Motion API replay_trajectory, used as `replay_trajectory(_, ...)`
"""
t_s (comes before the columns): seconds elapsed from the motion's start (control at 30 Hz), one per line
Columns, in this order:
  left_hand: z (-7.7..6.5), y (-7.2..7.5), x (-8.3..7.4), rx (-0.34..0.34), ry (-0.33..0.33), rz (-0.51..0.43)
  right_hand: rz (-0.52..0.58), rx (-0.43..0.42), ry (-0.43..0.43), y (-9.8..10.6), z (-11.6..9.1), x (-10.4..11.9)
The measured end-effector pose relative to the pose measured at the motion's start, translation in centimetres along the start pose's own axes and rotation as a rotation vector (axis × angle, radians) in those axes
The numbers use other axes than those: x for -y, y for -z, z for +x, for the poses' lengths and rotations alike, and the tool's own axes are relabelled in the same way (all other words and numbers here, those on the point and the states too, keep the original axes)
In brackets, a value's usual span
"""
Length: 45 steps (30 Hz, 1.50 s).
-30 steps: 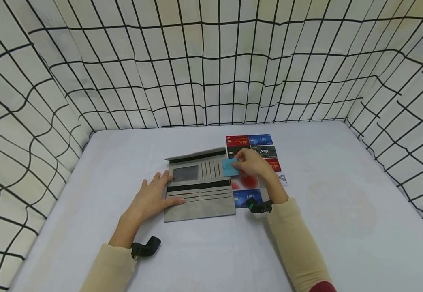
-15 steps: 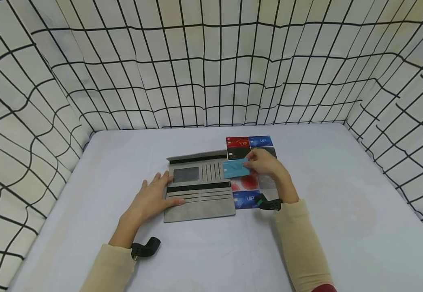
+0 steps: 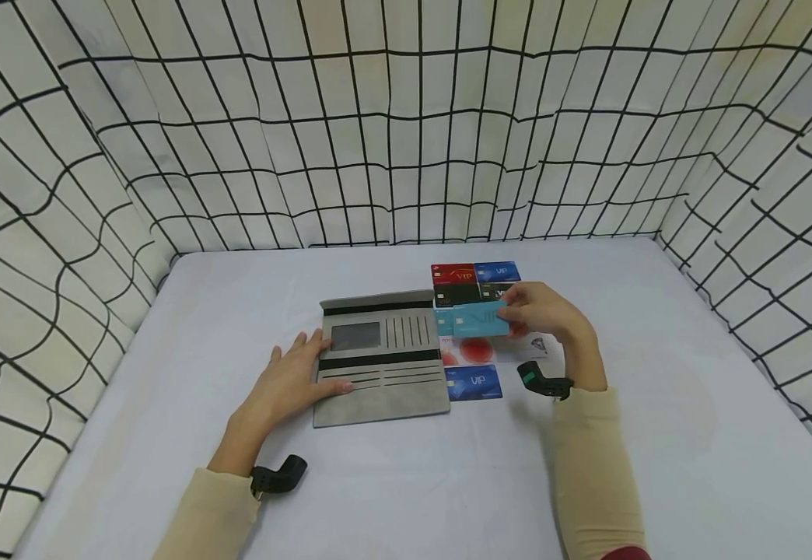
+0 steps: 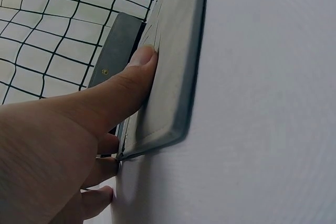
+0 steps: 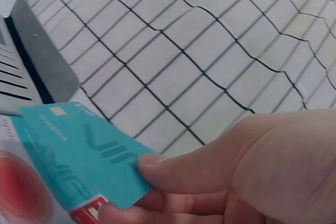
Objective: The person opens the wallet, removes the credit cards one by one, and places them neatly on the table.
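My right hand [image 3: 542, 311] pinches a light-blue card [image 3: 479, 319] between thumb and fingers. In the right wrist view the held card [image 5: 94, 148] shows a gold chip and partly covers another light-blue card [image 5: 50, 166] beneath it. An unfolded grey wallet [image 3: 381, 397] lies left of the cards, with slots and a dark window pocket. My left hand [image 3: 290, 389] rests on the wallet's left edge with fingers spread. The left wrist view shows its thumb [image 4: 128, 80] pressing on the wallet [image 4: 170, 77].
Several cards lie in rows right of the wallet, among them a red card [image 3: 453, 274], a blue card [image 3: 497, 271], a black card [image 3: 456, 295], a white card with red circles [image 3: 477, 350] and a lower blue card [image 3: 474, 383]. Black-grid netting [image 3: 406, 140] surrounds the white table [image 3: 378, 498].
The light-blue card has moved right in my right hand, away from the wallet and over the other cards. My left hand has stayed on the wallet.
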<state>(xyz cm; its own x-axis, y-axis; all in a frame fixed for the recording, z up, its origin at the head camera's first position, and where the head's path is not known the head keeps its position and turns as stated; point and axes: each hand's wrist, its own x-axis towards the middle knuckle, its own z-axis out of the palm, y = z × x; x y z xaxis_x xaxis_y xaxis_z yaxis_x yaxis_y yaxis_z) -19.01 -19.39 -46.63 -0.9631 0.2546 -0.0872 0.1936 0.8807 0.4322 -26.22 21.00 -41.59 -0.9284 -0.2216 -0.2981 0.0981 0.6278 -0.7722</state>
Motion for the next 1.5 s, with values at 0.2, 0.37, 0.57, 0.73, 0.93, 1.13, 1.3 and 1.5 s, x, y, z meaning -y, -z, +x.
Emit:
replay_trajectory(0.2, 0.0, 0.0, -0.1, 0.0, -0.004, 0.0, -0.005, 0.039, -0.01, 1.8, -1.3, -1.5)
replay_trajectory(0.37, 0.0, 0.1, -0.1, 0.004, -0.004, 0.003, -0.027, 0.056, -0.06, 2.7, -2.1, -2.7)
replay_trajectory(0.57, -0.1, 0.2, -0.1, -0.001, -0.008, 0.007, -0.051, 0.052, -0.115, 3.5, -2.6, -3.2)
replay_trajectory(0.73, -0.1, 0.4, 0.0, -0.006, -0.01, 0.002, -0.038, 0.047, -0.132, 3.8, -2.9, -3.2)
replay_trajectory(0.93, 0.0, -0.1, 0.1, -0.005, -0.009, 0.011, -0.007, 0.053, -0.125, 3.3, -3.7, -3.9)
replay_trajectory(1.13, 0.0, 0.0, 0.1, -0.009, -0.014, 0.02, 0.007, 0.096, -0.139, 2.3, -4.2, -4.7)
replay_trajectory(1.3, 0.0, -0.1, 0.1, -0.011, -0.016, 0.018, 0.019, 0.136, -0.167, 1.5, -4.7, -5.3)
replay_trajectory(1.5, 0.0, -0.1, 0.2, -0.016, -0.024, 0.015, 0.03, 0.126, -0.179, 1.4, -5.5, -6.0)
